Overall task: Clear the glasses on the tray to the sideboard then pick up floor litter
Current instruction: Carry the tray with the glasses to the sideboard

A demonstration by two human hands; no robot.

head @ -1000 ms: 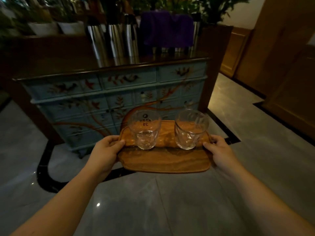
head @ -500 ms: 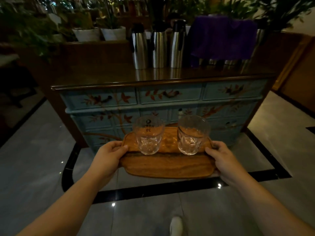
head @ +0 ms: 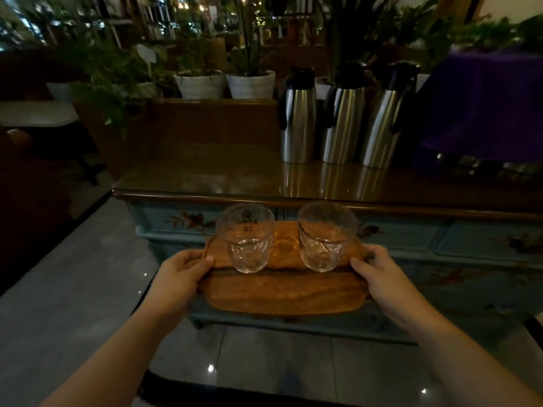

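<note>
A wooden tray (head: 282,295) is held level in front of me, just below the front edge of the sideboard (head: 205,174). My left hand (head: 179,274) grips its left end and my right hand (head: 382,274) grips its right end. Two clear empty glasses stand upright on the tray's far half: a left glass (head: 246,239) with a printed mark, and a right glass (head: 324,236) with a cut pattern. The sideboard has a glossy brown top and a blue painted drawer front (head: 440,239). No litter shows on the floor.
Three steel thermos jugs (head: 340,118) stand at the back of the sideboard top, with a purple cloth (head: 484,101) over something to their right. White plant pots (head: 226,83) sit on a ledge behind. Grey tiled floor (head: 73,289) lies below and to the left.
I have come closer to the sideboard, which now fills the view. The tray, still gripped at both ends, has risen near the level of its top edge.
</note>
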